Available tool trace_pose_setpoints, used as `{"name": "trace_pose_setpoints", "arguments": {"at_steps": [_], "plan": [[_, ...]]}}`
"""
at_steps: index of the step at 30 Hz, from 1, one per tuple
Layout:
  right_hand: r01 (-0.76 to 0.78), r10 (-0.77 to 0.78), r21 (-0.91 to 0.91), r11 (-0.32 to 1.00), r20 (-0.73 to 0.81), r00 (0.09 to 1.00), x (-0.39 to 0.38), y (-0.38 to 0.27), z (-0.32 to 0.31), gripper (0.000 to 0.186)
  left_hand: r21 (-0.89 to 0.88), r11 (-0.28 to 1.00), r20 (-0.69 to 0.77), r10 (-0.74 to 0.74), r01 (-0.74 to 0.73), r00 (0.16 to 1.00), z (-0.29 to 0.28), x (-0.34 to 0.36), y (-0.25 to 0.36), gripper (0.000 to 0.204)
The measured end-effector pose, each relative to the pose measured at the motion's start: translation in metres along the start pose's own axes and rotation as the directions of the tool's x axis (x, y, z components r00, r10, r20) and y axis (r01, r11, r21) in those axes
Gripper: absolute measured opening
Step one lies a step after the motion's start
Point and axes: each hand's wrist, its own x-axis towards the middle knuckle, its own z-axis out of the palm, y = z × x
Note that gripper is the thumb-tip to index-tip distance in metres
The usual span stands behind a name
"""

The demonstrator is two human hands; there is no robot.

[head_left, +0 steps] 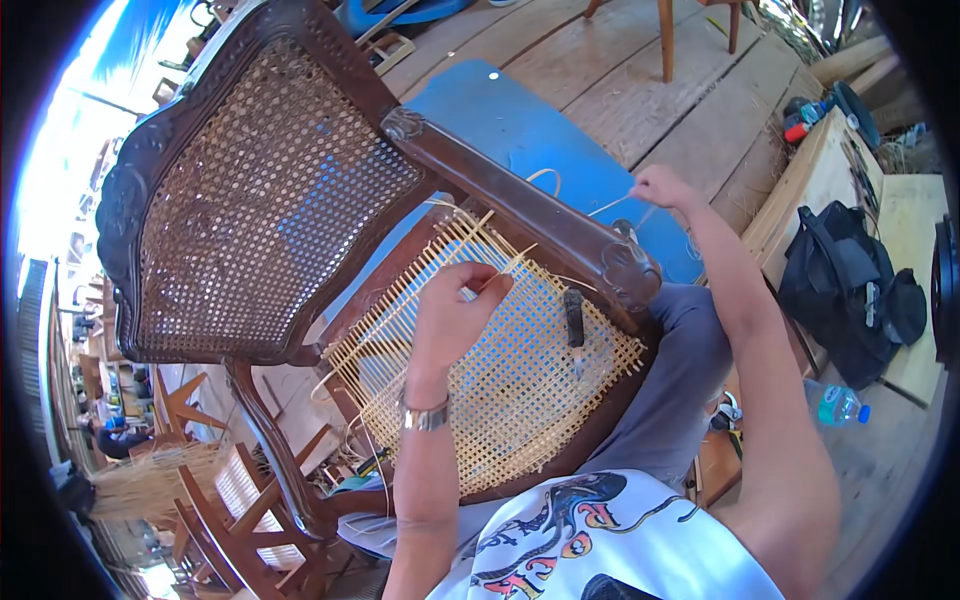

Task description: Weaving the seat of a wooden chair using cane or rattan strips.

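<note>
A dark carved wooden armchair stands before me, with a woven cane back. Pale cane webbing spans its seat frame, and loose strand ends stick out along the edges. Over the far part of this webbing, my left hand pinches a cane strand between thumb and fingers. Beyond the chair's right arm, my right hand is closed on a thin cane strand drawn out to the side. A dark-handled awl-like tool rests on the webbing at the right.
A blue mat covers part of the plank floor. To the right are a black bag, a plastic water bottle and a wooden bench. Wooden chair frames stand at the lower left. The chair's right arm rises between my hands.
</note>
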Motion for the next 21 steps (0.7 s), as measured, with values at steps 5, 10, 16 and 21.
{"name": "trace_pose_setpoints", "arguments": {"at_steps": [5,10,16,21], "plan": [[-0.340,0.285,-0.309,0.888,-0.210,0.935,-0.019,0.015,0.005,0.032,0.103,0.971,-0.058,0.223,-0.217,0.973,0.030,0.024,-0.041,0.027],[0.274,-0.260,0.138,0.952,-0.111,0.959,0.015,-0.089,0.041,0.044,-0.282,0.937,-0.053,0.197,-0.204,0.979,0.036,0.017,-0.067,0.031],[0.320,-0.525,0.619,0.717,0.178,0.832,-0.006,-0.152,0.037,0.037,-0.358,0.931,-0.054,0.062,-0.077,0.997,0.023,0.011,-0.060,0.027],[0.364,-0.408,0.338,0.868,0.067,0.911,-0.016,-0.140,0.008,0.030,-0.312,0.904,0.066,-0.285,0.291,0.956,0.021,0.017,-0.056,0.026]]}}
